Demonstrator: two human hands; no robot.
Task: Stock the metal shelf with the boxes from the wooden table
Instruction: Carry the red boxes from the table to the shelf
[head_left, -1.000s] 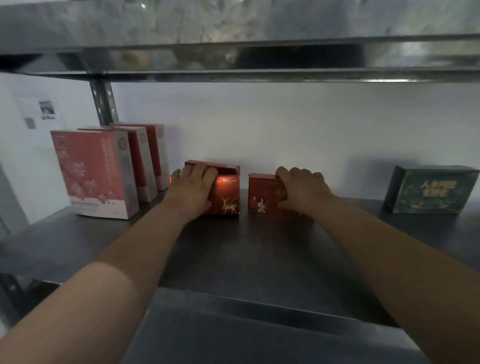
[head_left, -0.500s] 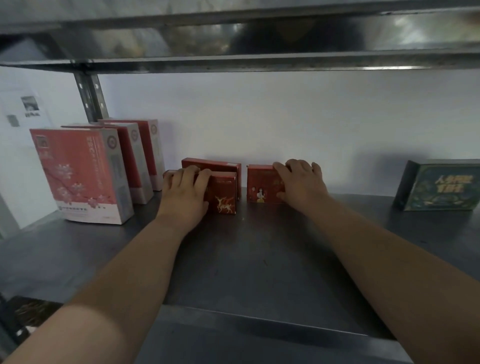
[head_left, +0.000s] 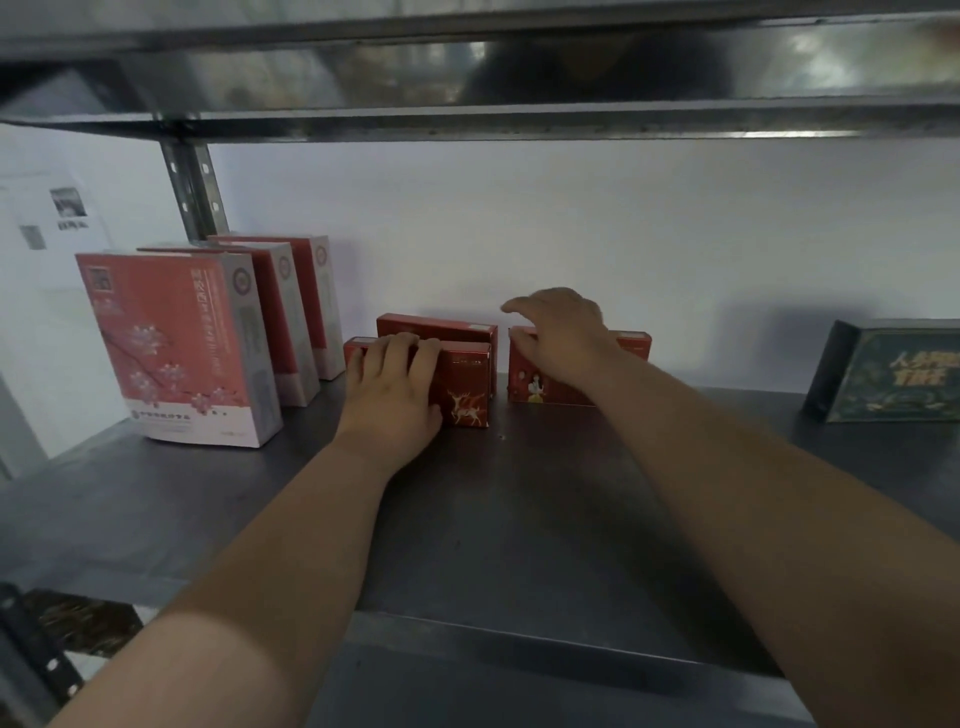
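Note:
Two small red boxes stand at the back of the metal shelf (head_left: 545, 519). My left hand (head_left: 392, 387) lies against the front of the red deer box (head_left: 465, 389), its fingers hooked over the top edge. Right behind it stands another red box (head_left: 436, 326). To the right is a red box with a figure (head_left: 532, 387). My right hand (head_left: 563, 338) hovers over that box's top with its fingers loose and raised, and hides the middle of the box.
Three tall red-and-white boxes (head_left: 176, 353) stand in a row at the left by the shelf post (head_left: 195, 192). A dark green box (head_left: 893, 376) stands at the far right. The upper shelf (head_left: 493, 119) hangs low overhead. A white wall closes the back.
Both small red boxes have slid back toward the wall. My right hand has lifted its fingers off the figure box. My left hand stays on the deer box.

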